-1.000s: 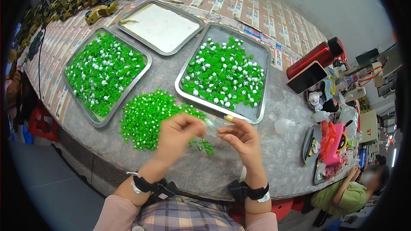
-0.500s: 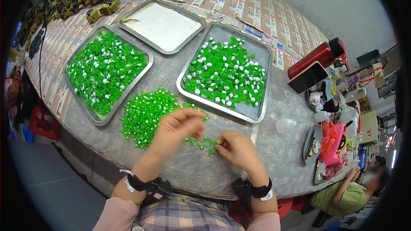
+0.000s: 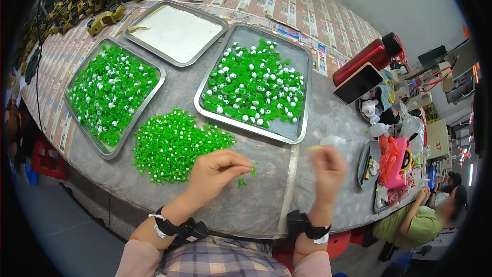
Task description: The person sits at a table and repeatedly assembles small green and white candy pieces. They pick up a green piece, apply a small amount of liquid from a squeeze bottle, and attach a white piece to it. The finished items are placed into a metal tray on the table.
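- Progress: judged by their placing, the green-and-white pieces in the left tray point(image 3: 162, 78) and right tray point(image 3: 241, 123) look set aside, while the heap point(image 3: 177, 146) of smaller green pieces looks outstanding. The share completed cannot be established.
- Left hand point(image 3: 218, 170): thumb and fingers brought together in a pinch; a small green piece point(image 3: 253, 170) shows at the tips and appears held, over the worktop point(image 3: 256, 200) between its near edge and the right tray's near edge.
- Right hand point(image 3: 329, 169): raised, blurred, fingers partly bent, near a translucent bottle point(image 3: 333, 139). Finger opening and any hold: cannot tell.
- Loose green piece point(image 3: 242, 183): one made out, on the worktop just below the left fingertips; the hand may hide others.
- Heap: one, beside the left tray's right edge and off the right tray's near left corner. Pieces too many and too small to count.
- Trays: three. Two carry green-and-white pieces, overlapping and not countable; the far tray point(image 3: 179, 31), toward the worktop's far edge, shows a pale surface.
- Right side of worktop: one red flask point(image 3: 359, 62), one phone point(image 3: 359, 83) leaning against it.
- Toy vehicles point(image 3: 105, 20): piled at the far left corner, uncountable.
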A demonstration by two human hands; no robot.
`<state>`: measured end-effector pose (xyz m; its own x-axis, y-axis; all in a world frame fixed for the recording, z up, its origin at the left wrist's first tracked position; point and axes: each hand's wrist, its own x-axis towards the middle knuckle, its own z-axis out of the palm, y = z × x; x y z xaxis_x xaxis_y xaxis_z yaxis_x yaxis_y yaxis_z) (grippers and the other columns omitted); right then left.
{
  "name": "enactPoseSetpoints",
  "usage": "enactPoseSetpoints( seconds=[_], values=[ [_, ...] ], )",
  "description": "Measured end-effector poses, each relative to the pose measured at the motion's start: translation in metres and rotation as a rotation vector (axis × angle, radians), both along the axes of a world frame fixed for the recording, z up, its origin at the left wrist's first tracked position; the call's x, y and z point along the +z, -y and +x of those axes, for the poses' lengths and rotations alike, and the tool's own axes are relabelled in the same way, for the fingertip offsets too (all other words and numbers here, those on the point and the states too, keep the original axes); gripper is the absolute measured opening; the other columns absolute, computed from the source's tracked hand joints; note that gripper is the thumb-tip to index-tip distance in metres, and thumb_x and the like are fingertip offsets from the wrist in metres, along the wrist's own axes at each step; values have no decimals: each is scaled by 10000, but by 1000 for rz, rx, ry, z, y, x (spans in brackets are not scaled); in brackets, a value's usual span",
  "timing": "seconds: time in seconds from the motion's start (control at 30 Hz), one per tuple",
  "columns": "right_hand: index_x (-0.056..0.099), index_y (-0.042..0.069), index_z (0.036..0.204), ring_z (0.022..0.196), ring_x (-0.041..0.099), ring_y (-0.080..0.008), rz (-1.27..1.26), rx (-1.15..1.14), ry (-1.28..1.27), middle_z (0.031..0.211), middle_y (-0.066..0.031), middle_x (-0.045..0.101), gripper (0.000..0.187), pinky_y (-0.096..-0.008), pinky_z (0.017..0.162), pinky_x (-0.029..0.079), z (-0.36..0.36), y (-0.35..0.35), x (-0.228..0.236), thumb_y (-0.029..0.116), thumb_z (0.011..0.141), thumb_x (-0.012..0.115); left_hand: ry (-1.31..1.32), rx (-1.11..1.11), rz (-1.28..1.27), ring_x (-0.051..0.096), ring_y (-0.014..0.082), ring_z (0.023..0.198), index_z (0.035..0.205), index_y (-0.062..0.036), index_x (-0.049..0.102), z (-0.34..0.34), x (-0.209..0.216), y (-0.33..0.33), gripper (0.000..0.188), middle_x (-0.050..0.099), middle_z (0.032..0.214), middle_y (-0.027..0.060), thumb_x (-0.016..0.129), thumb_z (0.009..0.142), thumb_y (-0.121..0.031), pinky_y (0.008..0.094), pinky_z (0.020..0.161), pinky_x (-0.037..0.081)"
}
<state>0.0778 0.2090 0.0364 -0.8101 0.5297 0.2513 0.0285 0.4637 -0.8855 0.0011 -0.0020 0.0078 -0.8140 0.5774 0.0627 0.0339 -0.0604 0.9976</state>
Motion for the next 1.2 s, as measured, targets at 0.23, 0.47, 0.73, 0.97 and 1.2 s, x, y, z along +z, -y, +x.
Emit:
enactPoseSetpoints(
  seconds=[0.23, 0.47, 0.73, 0.97, 1.2],
  values=[
    [448, 3, 1056, 734, 488, -109, 273, -391, -100, 891, -51, 520, 377, -209, 608, 389, 7, -70, -23, 93, 723, 601, 680, 71, 271, 563, 105, 659, 835, -2, 564, -8, -6, -3, 104, 575, 744, 44, 557, 770, -83, 216, 607, 477],
    [459, -10, 1014, 799, 521, -122, -209, -109, -80, 914, -97, 561, 322, -235, 707, 418, -1, -52, -38, 80, 732, 587, 772, 53, 320, 558, 95, 639, 842, -28, 541, -10, -9, -3, 93, 559, 734, 27, 553, 772, -88, 210, 575, 473],
    [457, 4, 989, 845, 528, -140, -609, 464, -9, 958, -103, 551, 295, -242, 725, 417, -12, 73, 11, 109, 746, 588, 738, 33, 323, 551, 89, 647, 846, -22, 540, -7, -10, -2, 107, 568, 757, 31, 551, 778, -103, 205, 587, 462],
    [425, -3, 1023, 826, 541, -145, -381, 428, -60, 948, -95, 553, 334, -249, 720, 422, -12, 81, -2, 135, 760, 578, 856, -89, 354, 551, 76, 682, 932, -13, 550, -7, -8, -2, 193, 579, 807, 36, 534, 794, -147, 195, 604, 462],
    [412, -13, 1032, 847, 548, -176, -514, 403, -92, 966, -124, 541, 337, -275, 732, 430, -14, 84, 6, 144, 775, 562, 979, -186, 474, 524, 34, 708, 1010, -17, 540, -8, -2, -1, 241, 572, 892, 26, 502, 813, -150, 160, 648, 462]
  ],
)
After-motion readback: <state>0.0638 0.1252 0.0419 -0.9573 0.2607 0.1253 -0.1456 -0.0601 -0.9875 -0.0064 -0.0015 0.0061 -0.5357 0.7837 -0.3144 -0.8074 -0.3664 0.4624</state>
